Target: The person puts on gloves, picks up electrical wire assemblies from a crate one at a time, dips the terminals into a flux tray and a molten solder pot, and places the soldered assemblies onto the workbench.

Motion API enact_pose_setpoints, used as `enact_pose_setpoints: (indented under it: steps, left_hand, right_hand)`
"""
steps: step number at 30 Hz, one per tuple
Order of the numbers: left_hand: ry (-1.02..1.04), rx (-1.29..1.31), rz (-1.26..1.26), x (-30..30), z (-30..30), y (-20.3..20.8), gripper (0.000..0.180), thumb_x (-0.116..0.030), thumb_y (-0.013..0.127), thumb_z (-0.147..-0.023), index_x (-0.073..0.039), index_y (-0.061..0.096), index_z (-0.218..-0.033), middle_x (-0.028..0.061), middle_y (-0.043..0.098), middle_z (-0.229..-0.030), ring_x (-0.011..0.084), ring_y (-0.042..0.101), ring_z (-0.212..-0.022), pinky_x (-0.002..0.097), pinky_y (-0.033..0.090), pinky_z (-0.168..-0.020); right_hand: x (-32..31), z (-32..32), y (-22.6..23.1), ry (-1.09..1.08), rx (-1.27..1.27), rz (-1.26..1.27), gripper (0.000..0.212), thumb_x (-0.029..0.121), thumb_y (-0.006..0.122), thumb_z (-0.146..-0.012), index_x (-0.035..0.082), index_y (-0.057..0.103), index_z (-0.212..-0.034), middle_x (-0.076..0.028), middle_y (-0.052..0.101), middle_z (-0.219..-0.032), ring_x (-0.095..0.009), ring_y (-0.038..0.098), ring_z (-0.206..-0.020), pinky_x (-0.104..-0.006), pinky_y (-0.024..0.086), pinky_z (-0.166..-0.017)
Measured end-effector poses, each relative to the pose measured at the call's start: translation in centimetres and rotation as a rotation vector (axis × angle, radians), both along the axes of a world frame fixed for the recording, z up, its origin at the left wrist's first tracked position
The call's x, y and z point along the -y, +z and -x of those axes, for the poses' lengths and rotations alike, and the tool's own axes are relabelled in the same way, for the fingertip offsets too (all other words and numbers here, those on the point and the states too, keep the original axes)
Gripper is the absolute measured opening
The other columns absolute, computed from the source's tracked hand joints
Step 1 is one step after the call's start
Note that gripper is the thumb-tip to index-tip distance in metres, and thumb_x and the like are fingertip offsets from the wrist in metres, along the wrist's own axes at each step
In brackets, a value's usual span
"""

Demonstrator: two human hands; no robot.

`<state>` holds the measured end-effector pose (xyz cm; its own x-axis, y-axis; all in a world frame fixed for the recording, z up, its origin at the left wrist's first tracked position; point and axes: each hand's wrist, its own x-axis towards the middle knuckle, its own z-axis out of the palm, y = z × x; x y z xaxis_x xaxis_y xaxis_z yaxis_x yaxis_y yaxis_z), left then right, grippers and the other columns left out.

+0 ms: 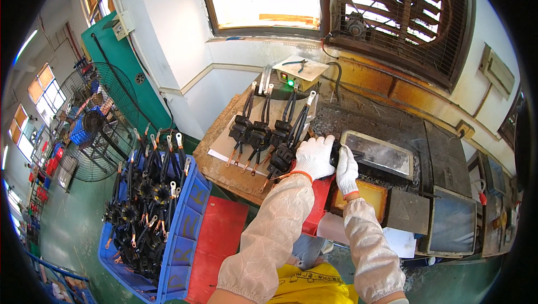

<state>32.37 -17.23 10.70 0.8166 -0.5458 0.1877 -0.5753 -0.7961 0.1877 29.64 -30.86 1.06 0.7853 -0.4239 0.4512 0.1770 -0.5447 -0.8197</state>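
Note:
My left hand [315, 158] and my right hand [347, 170], both in white knit gloves, close round a black cable part [335, 152] between them. Its dark leads point right, over the near left edge of a metal-rimmed rectangular bath [409, 174] with a dull silvery surface. Most of the part is hidden by my gloves. Just left of my left hand, several black cable assemblies [259, 136] with block-like bodies lie in a row on a pale board [221, 150]. Ring lugs top their far ends, and bare copper ends point toward me.
A blue crate [193, 209] heaped with similar cable assemblies stands at left, beside a red surface [216, 242]. Near my right forearm lies a yellow-rimmed tray [382, 192]. Behind the bench are a control box [300, 80] with a green light and a caged wall fan [403, 1].

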Motion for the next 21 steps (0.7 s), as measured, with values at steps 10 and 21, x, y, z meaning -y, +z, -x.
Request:
enact_pose_setpoints:
  steps: [10, 21]
  left_hand:
    - [-0.002, -0.008, -0.001, 0.13, -0.09, -0.18, 0.081, -0.042, 0.077, -0.068, -0.011, 0.05, -0.137, 0.0143, 0.065, -0.115, 0.0317, 0.064, -0.107, 0.0435, 0.051, -0.09]
    - [-0.051, 0.074, 0.044, -0.63, -0.14, -0.88, 0.073, -0.041, 0.078, -0.068, -0.008, 0.053, -0.129, 0.0139, 0.066, -0.11, 0.0321, 0.064, -0.103, 0.0432, 0.052, -0.087]
  right_hand:
    - [0.16, -0.1, -0.29, 0.021, 0.029, -0.01, 0.034, 0.024, 0.045, -0.105, 0.002, 0.063, -0.124, -0.021, 0.066, -0.122, -0.037, 0.062, -0.115, -0.038, 0.047, -0.101]
    - [-0.59, 0.73, 0.49, 0.006, 0.086, 0.059, 0.029, 0.018, 0.049, -0.102, 0.002, 0.063, -0.121, -0.021, 0.066, -0.116, -0.038, 0.063, -0.11, -0.0393, 0.048, -0.099]
